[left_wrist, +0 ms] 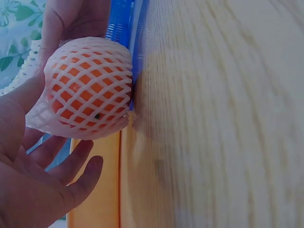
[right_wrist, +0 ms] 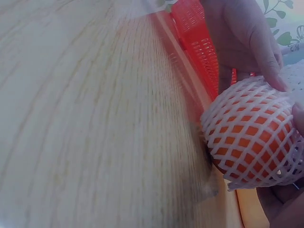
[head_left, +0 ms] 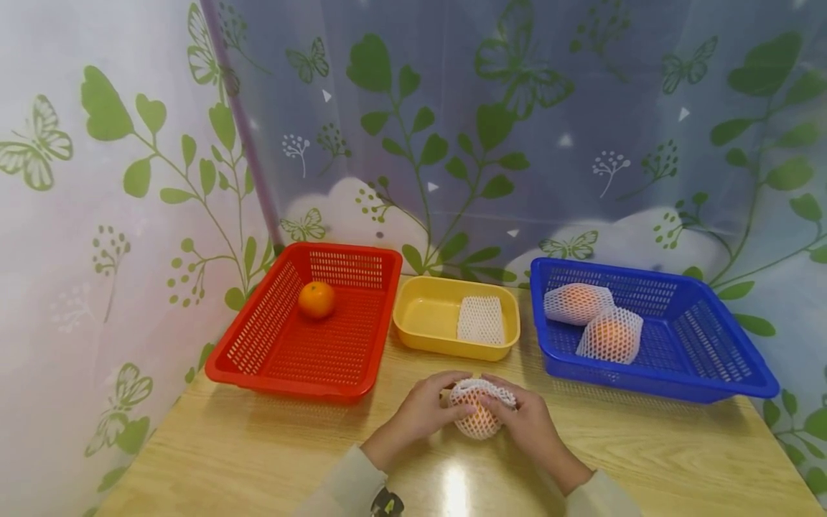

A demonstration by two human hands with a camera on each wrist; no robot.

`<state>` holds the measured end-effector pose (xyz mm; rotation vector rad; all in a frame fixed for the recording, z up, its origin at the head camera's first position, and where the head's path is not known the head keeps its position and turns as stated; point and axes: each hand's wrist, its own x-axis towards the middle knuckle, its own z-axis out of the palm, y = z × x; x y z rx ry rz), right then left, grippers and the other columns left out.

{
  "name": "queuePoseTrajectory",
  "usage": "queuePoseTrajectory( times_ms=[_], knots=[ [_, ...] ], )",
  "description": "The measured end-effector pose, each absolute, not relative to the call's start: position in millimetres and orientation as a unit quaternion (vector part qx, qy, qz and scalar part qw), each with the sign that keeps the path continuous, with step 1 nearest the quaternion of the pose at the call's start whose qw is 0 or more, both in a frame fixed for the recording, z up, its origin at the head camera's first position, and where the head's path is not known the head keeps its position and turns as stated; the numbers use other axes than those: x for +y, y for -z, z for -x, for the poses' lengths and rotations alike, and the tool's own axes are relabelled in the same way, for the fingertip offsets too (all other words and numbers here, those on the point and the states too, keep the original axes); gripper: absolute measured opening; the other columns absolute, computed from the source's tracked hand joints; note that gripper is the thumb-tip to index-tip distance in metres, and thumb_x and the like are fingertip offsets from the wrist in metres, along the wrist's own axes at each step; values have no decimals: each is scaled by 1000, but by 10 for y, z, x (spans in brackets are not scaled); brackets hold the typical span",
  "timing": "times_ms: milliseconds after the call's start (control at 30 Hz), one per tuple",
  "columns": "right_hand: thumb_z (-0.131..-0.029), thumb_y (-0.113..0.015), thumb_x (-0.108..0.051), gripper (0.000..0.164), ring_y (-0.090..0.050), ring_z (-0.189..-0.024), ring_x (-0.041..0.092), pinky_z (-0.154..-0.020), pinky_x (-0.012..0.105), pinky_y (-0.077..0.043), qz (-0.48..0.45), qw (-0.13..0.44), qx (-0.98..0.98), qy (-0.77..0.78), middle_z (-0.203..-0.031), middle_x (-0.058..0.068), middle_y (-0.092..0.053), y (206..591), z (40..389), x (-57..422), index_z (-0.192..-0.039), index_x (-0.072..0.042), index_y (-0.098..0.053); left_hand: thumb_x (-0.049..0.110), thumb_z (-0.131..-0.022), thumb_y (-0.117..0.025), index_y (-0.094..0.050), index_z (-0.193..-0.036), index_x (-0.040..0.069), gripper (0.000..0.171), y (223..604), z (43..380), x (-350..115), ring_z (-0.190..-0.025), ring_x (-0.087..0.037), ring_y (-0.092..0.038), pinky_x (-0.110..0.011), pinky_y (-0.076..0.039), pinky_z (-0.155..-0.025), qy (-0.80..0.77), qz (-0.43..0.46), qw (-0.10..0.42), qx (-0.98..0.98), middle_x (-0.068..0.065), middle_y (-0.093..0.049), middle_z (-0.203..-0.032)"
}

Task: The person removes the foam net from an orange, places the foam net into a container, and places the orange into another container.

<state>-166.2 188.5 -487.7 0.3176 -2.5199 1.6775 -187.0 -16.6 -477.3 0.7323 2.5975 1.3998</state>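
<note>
Above the table near its front, an orange (left_wrist: 90, 95) sits inside a white foam net (head_left: 477, 424). My left hand (head_left: 426, 406) holds the net from the left, thumb on its near side; in the left wrist view its other fingers (left_wrist: 85, 173) curl loosely below the fruit. From the right, my right hand (head_left: 525, 416) grips the net near its gathered upper edge, thumb pressed on the mesh. In the right wrist view the net (right_wrist: 251, 128) covers most of the orange, and much of the right hand lies outside the frame.
A red basket (head_left: 371, 345) at left holds one bare orange (head_left: 316, 299). Behind the hands, a yellow tray (head_left: 420, 345) contains a flat white foam net (head_left: 481, 320). In the blue basket (head_left: 698, 384) at right lie two netted fruits (head_left: 610, 337). A patterned curtain (head_left: 413, 129) backs the table.
</note>
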Motion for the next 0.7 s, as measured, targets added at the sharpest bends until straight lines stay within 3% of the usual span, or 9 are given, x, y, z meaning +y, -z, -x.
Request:
queuePoseTrajectory(
  times_ms=[233, 500, 600, 700],
  knots=[
    [-88, -72, -21, 40, -61, -110, 14, -91, 23, -49, -86, 38, -821, -563, -120, 7, -68, 4875, 1664, 1876, -124, -5, -66, 37, -84, -75, -61, -129, 16, 52, 4786, 1863, -159, -120, -17, -56, -38, -42, -104, -474, -248, 61, 843, 1, -63, -127],
    [-89, -71, -14, 51, -56, -113, 6, -93, 18, -45, -92, 28, -793, -602, -136, 16, -56, 4901, 1646, 1911, -136, 0, -53, 37, -84, -74, -63, -126, 15, 48, 4796, 1872, -152, -116, -16, -58, -35, -47, -99, -473, -245, 54, 844, 1, -64, -125],
    [-88, -72, -11, 55, -56, -116, 10, -96, 22, -45, -98, 18, -790, -606, -137, 18, -54, 4928, 1659, 1929, -137, 2, -50, 36, -85, -73, -65, -124, 16, 45, 4800, 1877, -153, -116, -16, -58, -35, -46, -100, -477, -244, 48, 843, 2, -64, -124],
    [-87, -73, -11, 56, -54, -121, 22, -103, 34, -43, -93, 1, -794, -601, -136, 17, -55, 4944, 1655, 1932, -136, 3, -50, 34, -85, -73, -67, -121, 16, 41, 4806, 1881, -156, -114, -16, -59, -36, -48, -98, -481, -239, 38, 843, 1, -66, -123]
  ],
)
